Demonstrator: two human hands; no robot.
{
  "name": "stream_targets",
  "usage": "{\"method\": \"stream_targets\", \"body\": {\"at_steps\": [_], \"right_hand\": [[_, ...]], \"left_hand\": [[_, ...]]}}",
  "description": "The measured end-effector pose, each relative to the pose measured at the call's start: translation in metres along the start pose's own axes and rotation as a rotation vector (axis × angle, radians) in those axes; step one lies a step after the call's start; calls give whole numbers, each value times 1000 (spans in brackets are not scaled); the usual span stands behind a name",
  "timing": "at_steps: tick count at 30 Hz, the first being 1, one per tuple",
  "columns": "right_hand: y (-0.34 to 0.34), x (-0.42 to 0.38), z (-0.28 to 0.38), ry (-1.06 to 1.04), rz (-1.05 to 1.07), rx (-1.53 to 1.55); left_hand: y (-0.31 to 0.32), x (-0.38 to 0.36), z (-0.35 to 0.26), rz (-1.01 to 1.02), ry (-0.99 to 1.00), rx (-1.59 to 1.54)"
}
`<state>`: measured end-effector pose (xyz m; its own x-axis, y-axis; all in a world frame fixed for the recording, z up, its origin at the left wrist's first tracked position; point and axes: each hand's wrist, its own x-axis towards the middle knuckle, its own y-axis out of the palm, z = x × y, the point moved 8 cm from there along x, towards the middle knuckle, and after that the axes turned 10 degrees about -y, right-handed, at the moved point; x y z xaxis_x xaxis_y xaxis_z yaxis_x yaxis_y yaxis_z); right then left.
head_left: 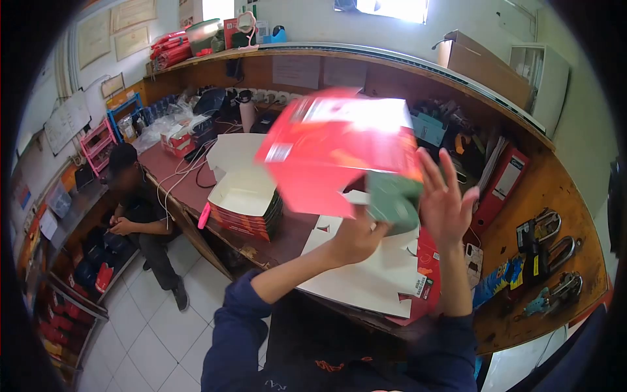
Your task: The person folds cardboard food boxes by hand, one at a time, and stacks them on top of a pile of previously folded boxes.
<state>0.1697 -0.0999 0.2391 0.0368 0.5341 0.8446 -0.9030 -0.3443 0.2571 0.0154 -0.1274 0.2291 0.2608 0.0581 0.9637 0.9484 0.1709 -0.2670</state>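
A red cardboard box (339, 147) with green flaps is held up above the table, blurred by motion. My left hand (359, 240) is closed on its lower edge near the green flap. Beside the box's right side, my right hand (447, 202) has its fingers spread and grips nothing. Under the hands lie flat cardboard blanks (359, 277), white side up. To the left stands a stack of nested red cartons (245, 219) with pale insides.
A seated person (140, 215) is at the left. Red binders (501, 186) and padlocks (555, 251) are at the right of the worktable. A pink bottle (247, 111) and cables stand behind, beneath a long shelf (366, 57).
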Motion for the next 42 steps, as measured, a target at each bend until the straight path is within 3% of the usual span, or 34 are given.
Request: {"method": "stream_targets", "body": {"at_steps": [2,3,4,5,6,8,9,11,13,15,16,18,20,22,23,24,26,27,28,30,31,33,36,37,38,40,41,42], "right_hand": [[30,-35,-1,-147,354,-265],[42,-48,-7,-86,349,-363],[52,-54,-14,-24,343,-461],[69,-56,-1,-362,452,-704],[71,-57,-3,-360,449,-707],[52,-54,12,-480,103,-875],[61,-51,30,-717,178,-1093],[59,-42,42,-621,107,-1238],[50,-38,45,-519,76,-1247],[33,-35,44,-491,23,-789],[31,-34,44,-490,22,-789],[39,-34,41,-514,146,-843],[39,-35,35,-563,133,-857],[38,-35,27,-546,150,-1219],[41,-37,25,-616,254,-1283],[42,-35,24,-618,252,-1281],[37,-26,21,-453,132,-1121],[28,-24,16,-276,26,-912],[25,-23,19,-273,23,-916],[11,-18,14,-85,87,-1197],[13,-17,15,-157,150,-1391],[10,-21,9,-233,137,-1470],[21,-24,10,-381,147,-1593],[26,-25,12,-427,137,-1618],[31,-26,13,-474,127,-1641],[38,-24,15,-468,129,-1621],[41,-24,15,-460,129,-1606],[45,-25,14,-462,130,-1604]], "left_hand": [[6,5,50,-132,-736,-914],[18,4,56,-135,-899,-1371],[21,4,55,-134,-899,-1375],[29,2,52,-154,-925,-1515],[37,1,49,-172,-950,-1654],[45,0,38,-188,-940,-1634],[45,0,36,-217,-920,-1535],[43,0,35,-198,-877,-1360],[49,-1,33,-237,-899,-1474],[53,2,35,-224,-938,-1594],[50,4,39,-223,-939,-1595],[55,4,44,-148,-1087,-1614],[57,5,40,-148,-1133,-1583],[60,2,39,-172,-1157,-1465],[64,1,43,-37,-1104,-1446],[66,-2,52,-36,-1103,-1443],[67,-1,60,95,-1019,-1213],[64,-1,61,217,-1045,-1145],[49,5,60,353,-898,-729],[68,-49,95,146,-1121,-2063],[65,-45,89,150,-1124,-2066],[34,-15,68,216,-788,-1496],[20,-1,65,384,-860,-1610],[17,0,67,344,-723,-1885],[15,3,65,340,-726,-1882],[23,-2,78,258,-1054,-1444],[21,-1,77,196,-963,-1202],[26,-4,75,194,-962,-1200]]}}
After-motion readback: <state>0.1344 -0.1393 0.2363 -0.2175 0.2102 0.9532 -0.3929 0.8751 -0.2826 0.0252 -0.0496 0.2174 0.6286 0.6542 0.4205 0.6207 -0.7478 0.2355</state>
